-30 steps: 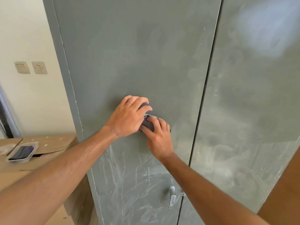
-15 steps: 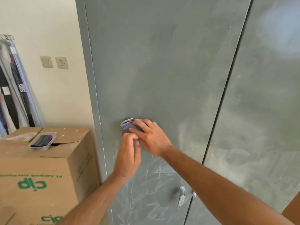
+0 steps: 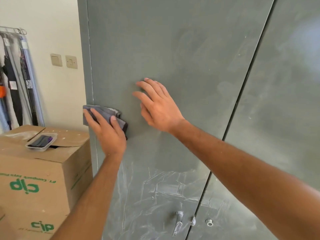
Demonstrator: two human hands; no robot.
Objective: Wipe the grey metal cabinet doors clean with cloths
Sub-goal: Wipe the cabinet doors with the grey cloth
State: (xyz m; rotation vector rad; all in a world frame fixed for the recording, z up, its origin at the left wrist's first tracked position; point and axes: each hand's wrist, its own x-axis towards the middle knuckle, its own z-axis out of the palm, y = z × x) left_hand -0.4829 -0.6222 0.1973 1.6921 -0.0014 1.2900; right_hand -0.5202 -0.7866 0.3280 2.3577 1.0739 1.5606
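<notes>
A tall grey metal cabinet fills the view, with a left door (image 3: pixel 181 58) and a right door (image 3: pixel 285 101) meeting at a dark seam. My left hand (image 3: pixel 107 132) presses a folded grey cloth (image 3: pixel 105 112) flat against the left door's left edge, fingers straight. My right hand (image 3: pixel 155 104) lies open with spread fingers on the left door, just right of the cloth and holding nothing. White smears and streaks cover the lower part of the left door around the metal handle (image 3: pixel 177 222).
A cardboard box (image 3: pixel 34 179) stands against the cabinet's left side, with a clear plastic tray (image 3: pixel 41 142) on top. Two wall switches (image 3: pixel 64 60) sit on the cream wall. Clothes hang in plastic covers (image 3: pixel 15 75) at far left. A small keyhole (image 3: pixel 209 222) is on the right door.
My left hand has taken over the cloth and slid it left to the door's edge. My right hand let go of the cloth and now lies flat higher up on the door.
</notes>
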